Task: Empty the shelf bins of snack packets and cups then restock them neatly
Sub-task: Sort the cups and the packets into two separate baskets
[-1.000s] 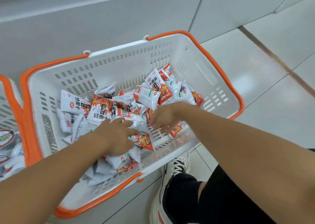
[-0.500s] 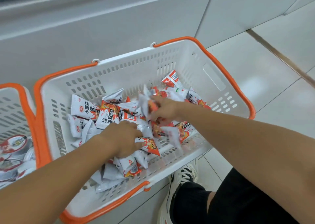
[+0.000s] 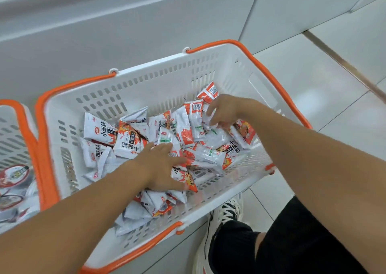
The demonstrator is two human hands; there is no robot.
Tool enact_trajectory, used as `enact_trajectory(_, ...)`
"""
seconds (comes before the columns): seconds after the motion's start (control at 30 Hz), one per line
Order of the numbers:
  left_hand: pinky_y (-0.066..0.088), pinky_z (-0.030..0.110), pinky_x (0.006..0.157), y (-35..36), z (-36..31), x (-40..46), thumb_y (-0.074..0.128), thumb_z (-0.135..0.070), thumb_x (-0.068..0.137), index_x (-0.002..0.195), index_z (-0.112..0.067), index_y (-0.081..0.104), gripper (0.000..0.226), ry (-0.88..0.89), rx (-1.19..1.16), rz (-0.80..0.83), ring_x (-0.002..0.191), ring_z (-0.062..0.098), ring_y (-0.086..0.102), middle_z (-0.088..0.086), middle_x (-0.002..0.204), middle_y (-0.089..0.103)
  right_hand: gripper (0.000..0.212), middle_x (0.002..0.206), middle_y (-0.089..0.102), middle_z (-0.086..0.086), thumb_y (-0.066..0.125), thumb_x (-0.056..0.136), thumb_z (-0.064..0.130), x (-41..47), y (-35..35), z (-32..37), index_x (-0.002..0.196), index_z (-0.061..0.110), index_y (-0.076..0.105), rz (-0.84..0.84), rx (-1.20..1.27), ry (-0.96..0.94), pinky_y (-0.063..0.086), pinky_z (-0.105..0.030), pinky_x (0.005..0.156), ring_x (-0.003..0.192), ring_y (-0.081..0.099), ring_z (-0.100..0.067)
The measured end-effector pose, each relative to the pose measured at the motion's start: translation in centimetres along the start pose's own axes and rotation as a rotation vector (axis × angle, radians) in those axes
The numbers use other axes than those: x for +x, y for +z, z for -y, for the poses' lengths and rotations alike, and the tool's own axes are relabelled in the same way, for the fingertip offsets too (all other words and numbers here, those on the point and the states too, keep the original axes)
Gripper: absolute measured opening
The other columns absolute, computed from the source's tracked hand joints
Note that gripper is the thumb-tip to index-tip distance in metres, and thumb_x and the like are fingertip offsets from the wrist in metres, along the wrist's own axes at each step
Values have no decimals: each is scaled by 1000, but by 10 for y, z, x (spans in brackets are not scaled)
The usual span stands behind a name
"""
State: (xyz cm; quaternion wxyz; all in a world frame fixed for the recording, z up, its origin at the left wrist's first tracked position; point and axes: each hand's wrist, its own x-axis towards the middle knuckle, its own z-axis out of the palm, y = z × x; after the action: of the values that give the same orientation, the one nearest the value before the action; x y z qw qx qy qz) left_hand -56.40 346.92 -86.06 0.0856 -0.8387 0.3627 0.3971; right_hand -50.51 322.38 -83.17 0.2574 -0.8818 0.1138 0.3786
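Near edge first: left hand (image 3: 161, 166) has barely shifted since half a second back, same spot in the middle of the snack packets (image 3: 133, 140), but its fingers, bunched on the heap before, now lie flatter and spread, pressing down on packets; thumb side touches an orange-flame packet (image 3: 186, 179), can't tell if it actually pinches it. Farther in, right hand (image 3: 224, 111) has moved from pile centre out toward the far right corner of the basket (image 3: 158, 79), fingers curled down round a white packet (image 3: 208, 119) there, looks like a grab. Packets near it sit rearranged, barcode sides up. Read: packets are all loose in the orange-rimmed basket, not in any shelf bin, so probably gathering handfuls for restock, early in that stage. Both forearms reach in from the near side, left low, right angled across. Cups (image 3: 14, 175) sit in the neighbouring basket (image 3: 27, 123) at left, untouched.
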Motion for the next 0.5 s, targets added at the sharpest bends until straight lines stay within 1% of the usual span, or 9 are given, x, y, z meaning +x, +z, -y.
enact_trajectory(0.03, -8, 58, 120, -1, -1, 0, 38, -86, 80, 152, -53, 7, 85, 0, 26, 27, 152, 26, -9, 9, 165, -10, 59, 117, 55, -5, 77, 85, 14, 1, 1, -5, 139, 14, 53, -52, 58, 34, 61, -50, 80, 97, 63, -31)
enact_trajectory(0.07, -9, 62, 118, -2, -1, 1, 37, -86, 79, 151, -54, 7, 84, -2, 42, 54, 152, 27, -12, 10, 165, -12, 74, 127, 51, -7, 79, 84, 16, 2, 10, -7, 148, 21, 42, -23, 126, 73, 60, -52, 80, 105, 60, -33)
enact_trajectory(0.17, -6, 67, 116, -7, -2, 0, 34, -86, 80, 151, -54, 7, 82, -21, 65, 94, 152, 27, -12, 9, 165, -14, 98, 161, 23, -10, 76, 87, 23, 4, 63, -4, 158, 32, 9, 227, 119, 184, 57, -58, 83, 133, 43, -42)
enact_trajectory(0.23, 0, 63, 118, -10, 0, -1, 36, -80, 86, 152, -51, 10, 76, -25, 53, 60, 153, 27, -3, 10, 166, -5, 88, 163, 16, -10, 69, 92, 20, 2, 88, 9, 158, 22, 12, 397, 21, 188, 53, -57, 92, 138, 36, -41)
enact_trajectory(0.27, 8, 60, 119, -11, 2, -3, 38, -73, 90, 152, -49, 13, 72, -26, 20, 2, 152, 27, 8, 11, 165, 7, 75, 158, 25, -11, 65, 94, 17, -2, 94, 17, 155, 14, 21, 465, 49, 161, 49, -53, 98, 134, 40, -37)
enact_trajectory(0.33, 27, 53, 113, -16, 7, -4, 43, -57, 94, 150, -36, 22, 63, -42, -42, -205, 141, 28, 35, 9, 155, 35, 52, 141, 44, -11, 58, 98, 9, -9, 100, 28, 145, 8, 36, 567, 163, 96, 43, -45, 99, 118, 48, -27)
enact_trajectory(0.37, 31, 51, 110, -17, 8, -3, 43, -53, 93, 148, -31, 24, 62, -60, -29, -320, 137, 28, 38, 7, 152, 38, 53, 145, 43, -9, 56, 99, 5, -13, 102, 29, 147, 11, 36, 590, 200, 78, 42, -42, 98, 123, 46, -27)
enact_trajectory(0.43, 22, 52, 117, -18, 9, 0, 41, -53, 92, 152, -32, 17, 68, -65, 77, -404, 147, 29, 18, 6, 163, 15, 64, 160, 26, -3, 52, 99, 0, -19, 102, 28, 155, 19, 26, 615, 260, 62, 38, -39, 100, 144, 28, -26)
enact_trajectory(0.5, 1, 54, 121, -15, 9, 5, 33, -53, 96, 155, -41, 4, 67, -2, 175, -273, 152, 25, -8, -3, 166, -11, 65, 164, 19, -1, 53, 100, 5, -21, 87, 27, 156, 22, 26, 620, 152, 19, 40, -44, 107, 149, 22, -26)
